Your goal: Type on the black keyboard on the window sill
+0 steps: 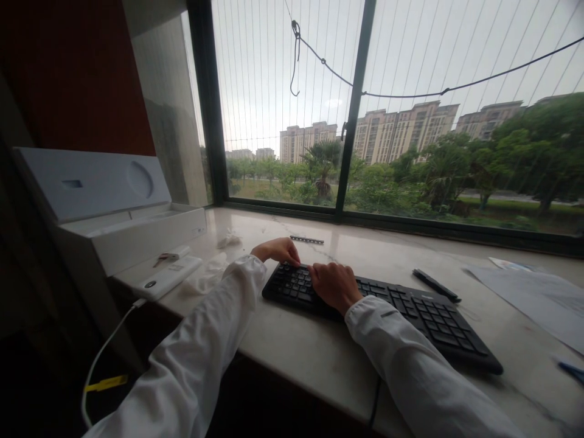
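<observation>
A black keyboard (410, 313) lies at an angle on a pale marble sill (319, 359) below a big window. My left hand (277, 250) rests on the keyboard's far left corner, its fingers curled down onto the keys. My right hand (334, 285) lies just beside it on the left part of the keys, fingers bent downward and touching them. Neither hand holds anything. Both arms wear white sleeves.
An open white box (114, 213) stands at the left, with a white power bank (166, 277) and its cable in front. A black pen (435, 285) lies behind the keyboard, papers (533, 298) at the right, a thin dark strip (306, 239) near the window.
</observation>
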Demonstrator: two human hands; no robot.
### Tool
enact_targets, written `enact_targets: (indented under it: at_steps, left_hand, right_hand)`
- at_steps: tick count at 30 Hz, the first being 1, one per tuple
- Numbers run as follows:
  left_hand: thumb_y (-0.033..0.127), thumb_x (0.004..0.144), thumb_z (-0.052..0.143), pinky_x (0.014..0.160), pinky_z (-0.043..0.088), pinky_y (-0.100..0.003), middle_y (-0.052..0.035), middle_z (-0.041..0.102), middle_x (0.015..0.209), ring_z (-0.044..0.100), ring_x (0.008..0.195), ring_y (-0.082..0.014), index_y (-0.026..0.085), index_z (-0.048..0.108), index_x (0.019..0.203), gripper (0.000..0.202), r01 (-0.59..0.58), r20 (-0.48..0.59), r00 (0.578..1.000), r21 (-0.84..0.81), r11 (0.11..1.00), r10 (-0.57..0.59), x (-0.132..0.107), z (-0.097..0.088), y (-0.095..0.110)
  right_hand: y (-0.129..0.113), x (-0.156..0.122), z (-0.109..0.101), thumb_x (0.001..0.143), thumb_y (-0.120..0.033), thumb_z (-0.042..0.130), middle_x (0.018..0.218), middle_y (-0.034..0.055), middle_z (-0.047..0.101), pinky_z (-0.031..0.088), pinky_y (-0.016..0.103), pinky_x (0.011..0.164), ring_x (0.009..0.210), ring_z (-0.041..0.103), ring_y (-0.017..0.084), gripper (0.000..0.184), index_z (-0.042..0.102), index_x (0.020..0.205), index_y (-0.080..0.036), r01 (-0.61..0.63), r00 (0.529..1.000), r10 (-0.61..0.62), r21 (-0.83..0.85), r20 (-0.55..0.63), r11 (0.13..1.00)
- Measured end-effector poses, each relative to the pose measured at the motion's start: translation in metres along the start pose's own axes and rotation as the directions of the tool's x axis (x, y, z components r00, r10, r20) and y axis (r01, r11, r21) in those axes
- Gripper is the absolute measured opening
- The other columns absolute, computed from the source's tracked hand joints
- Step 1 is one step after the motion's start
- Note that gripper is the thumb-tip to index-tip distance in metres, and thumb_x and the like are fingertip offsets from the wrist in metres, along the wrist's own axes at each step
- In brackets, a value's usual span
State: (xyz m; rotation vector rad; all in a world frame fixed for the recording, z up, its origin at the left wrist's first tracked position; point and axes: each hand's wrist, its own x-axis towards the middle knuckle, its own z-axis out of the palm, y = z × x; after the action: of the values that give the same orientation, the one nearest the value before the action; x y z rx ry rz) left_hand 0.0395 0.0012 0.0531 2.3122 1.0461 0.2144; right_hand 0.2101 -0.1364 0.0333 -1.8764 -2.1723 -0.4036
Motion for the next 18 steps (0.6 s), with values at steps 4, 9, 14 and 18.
enact_targets:
  at_steps: [4, 9, 14, 18]
  left_hand:
    - [0.042, 0.060, 0.073, 0.047, 0.038, -0.017, -0.0038, 0.067, 0.072, 0.050, 0.054, -0.0081, 0.016, 0.074, 0.086, 0.037, -0.013, 0.014, 1.000, -0.004, 1.000, 0.013, 0.0002, -0.0010, -0.0024]
    - [0.046, 0.063, 0.070, 0.048, 0.039, -0.019, -0.0043, 0.068, 0.076, 0.049, 0.053, -0.0077, 0.016, 0.073, 0.090, 0.041, -0.013, 0.031, 0.999, -0.007, 1.000, 0.013, 0.0000, -0.0019, -0.0051]
    - [0.046, 0.066, 0.067, 0.048, 0.038, -0.018, -0.0034, 0.067, 0.074, 0.048, 0.051, -0.0066, 0.016, 0.073, 0.089, 0.038, -0.070, -0.007, 0.997, 0.059, 0.996, 0.071, -0.0051, -0.0018, -0.0018]
    - [0.043, 0.067, 0.068, 0.048, 0.037, -0.017, -0.0009, 0.066, 0.066, 0.048, 0.047, -0.0058, 0.019, 0.074, 0.088, 0.032, -0.156, -0.017, 0.987, 0.126, 0.980, 0.159, -0.0094, -0.0019, 0.0018]
  right_hand:
    - [0.0004, 0.0003, 0.0001, 0.093, -0.045, 0.016, 0.086, 0.0109, 0.068, 0.039, 0.035, 0.071, 0.080, 0.063, 0.023, 0.057, 0.067, 0.089, -0.021, 0.000, 1.000, 0.000, 0.004, 0.025, 1.000]
    - [0.0013, 0.0010, 0.0009, 0.093, -0.046, 0.016, 0.085, 0.0111, 0.068, 0.040, 0.035, 0.071, 0.079, 0.063, 0.024, 0.057, 0.068, 0.087, -0.021, 0.001, 1.000, -0.001, 0.016, 0.009, 1.000]
    - [0.0027, 0.0012, 0.0015, 0.093, -0.046, 0.017, 0.085, 0.0108, 0.068, 0.040, 0.035, 0.072, 0.079, 0.063, 0.024, 0.057, 0.068, 0.087, -0.021, 0.001, 1.000, -0.002, 0.020, 0.008, 1.000]
    - [0.0030, 0.0007, 0.0003, 0.093, -0.045, 0.016, 0.087, 0.0116, 0.068, 0.039, 0.036, 0.074, 0.083, 0.063, 0.024, 0.058, 0.068, 0.089, -0.021, -0.007, 1.000, 0.006, 0.021, 0.030, 1.000]
